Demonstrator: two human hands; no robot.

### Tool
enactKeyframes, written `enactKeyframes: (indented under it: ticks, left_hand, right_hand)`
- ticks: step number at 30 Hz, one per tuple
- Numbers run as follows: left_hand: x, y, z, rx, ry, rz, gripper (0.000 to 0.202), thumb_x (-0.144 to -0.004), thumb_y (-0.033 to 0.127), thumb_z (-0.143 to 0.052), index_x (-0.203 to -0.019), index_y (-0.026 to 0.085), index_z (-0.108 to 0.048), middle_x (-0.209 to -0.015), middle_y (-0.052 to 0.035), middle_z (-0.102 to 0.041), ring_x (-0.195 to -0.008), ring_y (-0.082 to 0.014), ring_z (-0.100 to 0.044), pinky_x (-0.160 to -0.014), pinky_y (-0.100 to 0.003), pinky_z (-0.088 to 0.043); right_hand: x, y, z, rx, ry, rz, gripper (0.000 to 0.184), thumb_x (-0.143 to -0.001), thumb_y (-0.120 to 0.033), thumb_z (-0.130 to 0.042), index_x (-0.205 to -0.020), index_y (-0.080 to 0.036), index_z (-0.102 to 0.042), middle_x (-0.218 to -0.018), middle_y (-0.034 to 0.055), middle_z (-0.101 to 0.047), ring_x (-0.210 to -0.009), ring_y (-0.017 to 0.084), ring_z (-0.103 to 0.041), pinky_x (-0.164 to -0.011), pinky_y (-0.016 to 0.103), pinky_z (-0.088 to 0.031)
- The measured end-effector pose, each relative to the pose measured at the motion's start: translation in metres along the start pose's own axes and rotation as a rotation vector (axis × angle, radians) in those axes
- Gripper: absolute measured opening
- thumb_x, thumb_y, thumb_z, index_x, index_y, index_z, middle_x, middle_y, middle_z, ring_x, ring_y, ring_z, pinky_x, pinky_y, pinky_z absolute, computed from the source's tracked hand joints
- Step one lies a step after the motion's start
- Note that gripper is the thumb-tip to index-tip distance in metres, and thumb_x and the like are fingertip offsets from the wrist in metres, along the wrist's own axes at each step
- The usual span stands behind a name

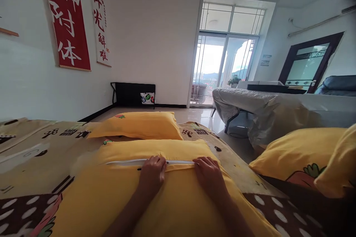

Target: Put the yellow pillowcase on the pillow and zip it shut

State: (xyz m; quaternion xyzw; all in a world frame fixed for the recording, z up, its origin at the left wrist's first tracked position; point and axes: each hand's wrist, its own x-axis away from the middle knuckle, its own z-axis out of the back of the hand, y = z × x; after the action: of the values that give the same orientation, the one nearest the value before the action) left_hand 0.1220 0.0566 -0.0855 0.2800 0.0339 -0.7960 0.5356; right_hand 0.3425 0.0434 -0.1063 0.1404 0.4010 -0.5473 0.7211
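A yellow pillowcase with a pillow inside lies flat in front of me, and a white zipper runs across its far part. My left hand is closed at the middle of the zipper, fingertips pinching its edge; a small slider shows beside the fingers. My right hand pinches the fabric at the zipper's right end. To the left of my left hand the zipper gapes, showing a white inner pillow. Fabric under the fingertips is hidden.
Beyond lies another yellow pillow on the patterned blanket. More yellow pillows sit at the right. A plastic-covered table stands behind them, near a glass sliding door. A black folded frame leans against the wall.
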Motion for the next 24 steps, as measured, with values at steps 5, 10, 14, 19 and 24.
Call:
enactKeyframes:
  ticks: [5, 10, 14, 19, 24]
  left_hand:
    - [-0.001, -0.002, 0.001, -0.047, -0.028, -0.073, 0.026, -0.092, 0.016, -0.038, -0.089, 0.018, -0.063, -0.089, -0.0049, -0.062, -0.089, -0.0196, -0.055, -0.076, -0.031, -0.038]
    - [0.001, -0.007, -0.003, -0.005, -0.018, -0.057, 0.027, -0.093, 0.017, -0.037, -0.091, 0.019, -0.064, -0.089, -0.0046, -0.063, -0.087, -0.0184, -0.055, -0.076, -0.03, -0.038]
    - [0.0, -0.008, -0.006, 0.043, -0.046, -0.039, 0.025, -0.093, 0.016, -0.039, -0.09, 0.019, -0.064, -0.091, -0.0036, -0.063, -0.09, -0.0177, -0.055, -0.078, -0.029, -0.038]
    - [0.001, -0.006, -0.008, 0.028, -0.041, -0.02, 0.023, -0.093, 0.018, -0.039, -0.09, 0.019, -0.062, -0.092, -0.0034, -0.062, -0.09, -0.0179, -0.054, -0.077, -0.029, -0.035]
    - [0.004, -0.006, -0.014, -0.007, 0.032, -0.048, 0.024, -0.094, 0.017, -0.037, -0.086, 0.019, -0.06, -0.088, -0.0035, -0.061, -0.086, -0.0181, -0.052, -0.074, -0.03, -0.033]
  right_hand:
    - [-0.02, -0.064, -0.001, 0.053, -0.241, 0.128, 0.026, -0.093, -0.016, -0.041, -0.091, -0.022, -0.066, -0.092, 0.0036, -0.067, -0.09, 0.018, -0.057, -0.081, 0.033, -0.031]
    - [-0.035, -0.096, -0.019, 0.146, -0.361, 0.024, 0.022, -0.086, -0.01, -0.045, -0.082, -0.017, -0.065, -0.093, 0.0079, -0.065, -0.092, 0.022, -0.056, -0.079, 0.035, -0.03]
    - [-0.024, -0.082, -0.039, -0.014, -0.246, -0.057, 0.022, -0.087, -0.013, -0.045, -0.089, -0.02, -0.066, -0.098, 0.0048, -0.064, -0.097, 0.019, -0.053, -0.084, 0.033, -0.029]
    - [-0.021, -0.068, -0.043, -0.141, -0.244, -0.078, 0.021, -0.084, -0.013, -0.051, -0.091, -0.024, -0.068, -0.098, 0.0006, -0.065, -0.098, 0.015, -0.054, -0.085, 0.031, -0.028]
    - [-0.023, -0.071, -0.043, -0.112, -0.206, -0.041, 0.018, -0.085, -0.013, -0.052, -0.081, -0.022, -0.067, -0.089, 0.0008, -0.065, -0.09, 0.015, -0.053, -0.081, 0.031, -0.028]
